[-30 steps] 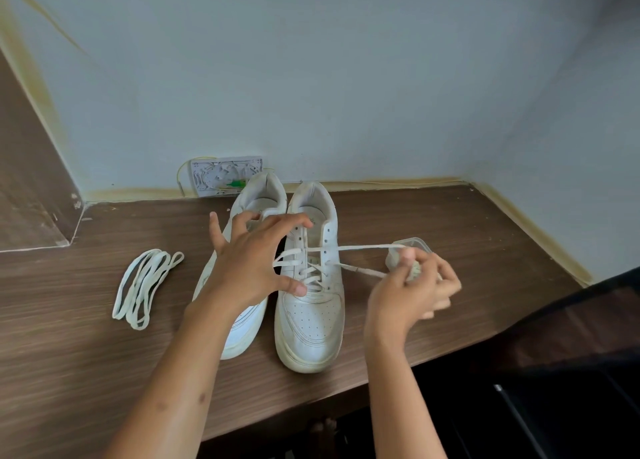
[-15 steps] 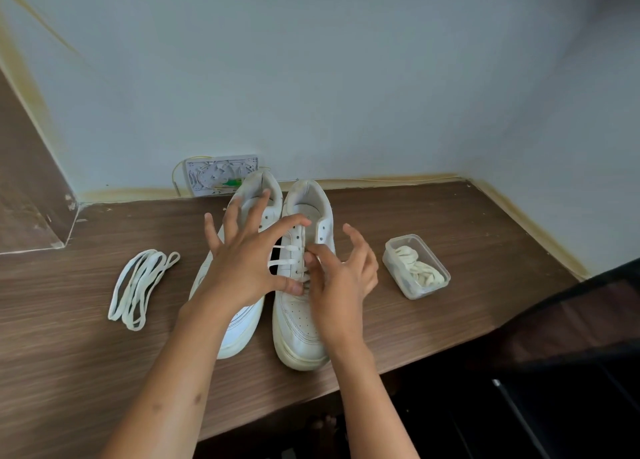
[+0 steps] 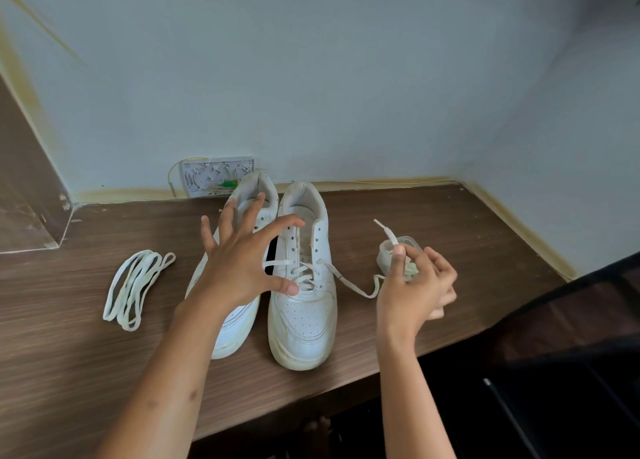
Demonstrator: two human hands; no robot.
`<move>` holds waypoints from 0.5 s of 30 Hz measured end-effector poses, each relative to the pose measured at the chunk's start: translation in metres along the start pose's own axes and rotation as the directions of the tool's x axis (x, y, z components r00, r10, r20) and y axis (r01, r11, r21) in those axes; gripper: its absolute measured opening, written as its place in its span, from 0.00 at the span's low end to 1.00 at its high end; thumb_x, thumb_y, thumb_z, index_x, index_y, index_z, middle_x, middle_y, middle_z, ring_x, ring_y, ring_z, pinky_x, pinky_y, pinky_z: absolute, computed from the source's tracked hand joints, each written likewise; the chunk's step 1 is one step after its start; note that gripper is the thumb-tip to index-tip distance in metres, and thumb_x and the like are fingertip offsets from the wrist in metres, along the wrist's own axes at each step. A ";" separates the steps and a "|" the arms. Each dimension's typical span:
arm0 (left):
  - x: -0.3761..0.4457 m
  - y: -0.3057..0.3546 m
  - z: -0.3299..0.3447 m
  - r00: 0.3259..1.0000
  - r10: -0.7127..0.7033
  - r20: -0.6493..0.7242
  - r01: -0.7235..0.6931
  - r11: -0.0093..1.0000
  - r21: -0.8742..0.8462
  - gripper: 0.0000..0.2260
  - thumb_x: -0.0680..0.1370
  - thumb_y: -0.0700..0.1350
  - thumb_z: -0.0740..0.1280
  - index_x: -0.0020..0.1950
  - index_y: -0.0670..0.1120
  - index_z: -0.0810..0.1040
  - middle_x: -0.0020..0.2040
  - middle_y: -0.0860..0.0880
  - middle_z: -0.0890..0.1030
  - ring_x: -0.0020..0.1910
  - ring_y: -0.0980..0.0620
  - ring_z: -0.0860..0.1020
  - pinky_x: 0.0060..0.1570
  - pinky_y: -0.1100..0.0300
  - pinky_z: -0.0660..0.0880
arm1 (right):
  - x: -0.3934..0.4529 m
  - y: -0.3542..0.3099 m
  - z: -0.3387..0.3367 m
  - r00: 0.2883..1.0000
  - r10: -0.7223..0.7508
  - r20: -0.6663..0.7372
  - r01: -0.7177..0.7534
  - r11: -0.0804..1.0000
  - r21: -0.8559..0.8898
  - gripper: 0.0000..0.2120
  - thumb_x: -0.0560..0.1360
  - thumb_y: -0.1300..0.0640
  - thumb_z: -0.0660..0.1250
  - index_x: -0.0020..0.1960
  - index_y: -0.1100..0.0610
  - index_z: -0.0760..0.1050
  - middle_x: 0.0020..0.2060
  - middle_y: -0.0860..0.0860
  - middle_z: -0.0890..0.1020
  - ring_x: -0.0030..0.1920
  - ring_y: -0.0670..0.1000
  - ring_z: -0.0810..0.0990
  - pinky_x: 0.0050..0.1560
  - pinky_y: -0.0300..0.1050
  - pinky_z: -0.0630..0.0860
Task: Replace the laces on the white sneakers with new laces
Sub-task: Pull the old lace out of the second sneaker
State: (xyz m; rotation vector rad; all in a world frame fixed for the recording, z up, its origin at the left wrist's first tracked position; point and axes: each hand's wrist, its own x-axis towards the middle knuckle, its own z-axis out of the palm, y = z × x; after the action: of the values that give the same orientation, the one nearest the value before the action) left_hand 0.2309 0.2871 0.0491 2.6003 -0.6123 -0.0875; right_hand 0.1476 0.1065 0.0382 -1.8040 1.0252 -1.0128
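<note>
the right hand pinches the lace just right of the right sneaker, its tip up. the left hand hovers spread wide over the left sneaker. the lace runs sideways from the lower eyelets; the right hand is nearer.

We see a dark wood-grain table spanning the frame from the left edge to the right-hand wall corner, its front edge running diagonally across the lower centre. Two white sneakers stand side by side at the centre: the left sneaker and the right sneaker, toes toward the front edge. At centre left lies a coiled bundle of white laces. Right of the sneakers sits a small clear container. A white socket plate leans against the wall behind the sneakers.
</note>
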 end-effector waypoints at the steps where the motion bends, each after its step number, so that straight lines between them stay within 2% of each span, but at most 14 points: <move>1: 0.000 0.000 0.000 1.000 -0.002 0.001 0.002 1.000 -0.004 0.42 0.61 0.65 0.77 0.69 0.75 0.58 0.80 0.56 0.39 0.77 0.47 0.32 0.70 0.36 0.32 | -0.001 0.002 0.001 1.000 -0.002 0.007 0.002 1.000 -0.016 0.02 0.78 0.50 0.68 0.47 0.43 0.78 0.66 0.46 0.69 0.69 0.53 0.61 0.71 0.61 0.55; 4: 0.000 0.000 0.000 1.000 -0.002 0.000 0.002 1.000 -0.008 0.43 0.60 0.65 0.77 0.69 0.75 0.58 0.80 0.56 0.39 0.77 0.47 0.32 0.70 0.36 0.32 | -0.009 0.005 -0.001 0.993 -0.056 0.103 0.058 0.998 -0.022 0.14 0.78 0.50 0.68 0.63 0.43 0.77 0.72 0.47 0.63 0.72 0.54 0.57 0.72 0.62 0.55; 5: 0.000 0.000 0.000 1.000 -0.001 -0.002 0.001 1.000 -0.011 0.43 0.60 0.66 0.77 0.69 0.75 0.58 0.80 0.56 0.39 0.77 0.47 0.33 0.70 0.36 0.32 | -0.013 0.005 -0.001 0.983 -0.101 0.156 0.104 0.994 -0.013 0.16 0.78 0.49 0.68 0.65 0.42 0.75 0.73 0.47 0.61 0.72 0.53 0.56 0.72 0.62 0.56; 9: -0.001 -0.001 0.001 1.000 0.002 -0.011 -0.003 0.999 -0.033 0.43 0.60 0.65 0.78 0.69 0.75 0.59 0.80 0.56 0.40 0.77 0.48 0.33 0.71 0.37 0.32 | -0.031 0.003 0.003 0.886 -0.304 0.350 0.338 0.940 -0.040 0.12 0.77 0.48 0.69 0.60 0.37 0.77 0.75 0.46 0.57 0.75 0.51 0.52 0.71 0.59 0.54; 12: -0.001 0.000 0.001 1.000 0.004 -0.006 -0.004 0.999 -0.034 0.42 0.61 0.64 0.77 0.69 0.75 0.58 0.80 0.57 0.39 0.76 0.48 0.32 0.71 0.37 0.31 | -0.040 0.003 0.011 0.825 -0.348 0.445 0.411 0.910 -0.049 0.09 0.78 0.46 0.67 0.57 0.36 0.79 0.76 0.45 0.55 0.76 0.49 0.48 0.70 0.53 0.50; 15: -0.001 -0.001 0.001 1.000 0.003 -0.006 -0.004 0.999 -0.032 0.42 0.61 0.65 0.77 0.69 0.76 0.58 0.80 0.57 0.39 0.76 0.48 0.32 0.71 0.38 0.31 | -0.046 0.004 0.021 0.785 -0.367 0.500 0.457 0.887 -0.067 0.09 0.79 0.47 0.66 0.58 0.37 0.79 0.76 0.45 0.55 0.76 0.51 0.48 0.72 0.57 0.52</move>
State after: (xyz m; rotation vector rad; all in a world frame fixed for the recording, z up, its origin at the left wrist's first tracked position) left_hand 0.2304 0.2878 0.0481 2.5672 -0.6085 -0.0881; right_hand 0.1491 0.1517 0.0158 -2.3492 0.4286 -0.6647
